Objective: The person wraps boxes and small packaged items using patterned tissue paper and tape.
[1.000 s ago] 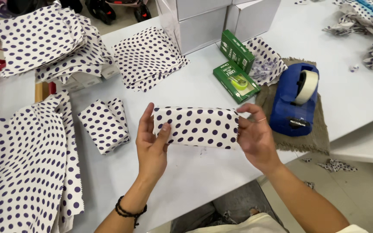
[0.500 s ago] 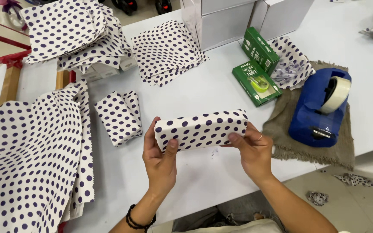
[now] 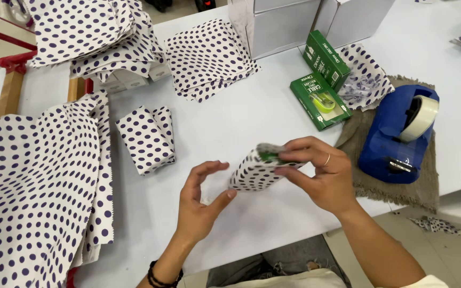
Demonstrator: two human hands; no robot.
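A small box half wrapped in white paper with dark dots (image 3: 254, 170) is turned end-on above the white table (image 3: 230, 128). A green end of the box shows at its top. My right hand (image 3: 316, 173) grips that end with fingers folded over the paper. My left hand (image 3: 201, 200) is open beside the parcel, its thumb tip touching the lower left corner.
A finished dotted parcel (image 3: 146, 138) lies to the left. Dotted paper sheets (image 3: 38, 192) cover the left side, with a cut stack (image 3: 206, 58) farther back. Two green boxes (image 3: 321, 80), a blue tape dispenser (image 3: 398, 133) on a brown cloth, and white cartons (image 3: 278, 21) stand on the right.
The parcel was held lengthwise between both hands. It is now turned end-on, my right hand has closed over its end and my left hand has let go and opened.
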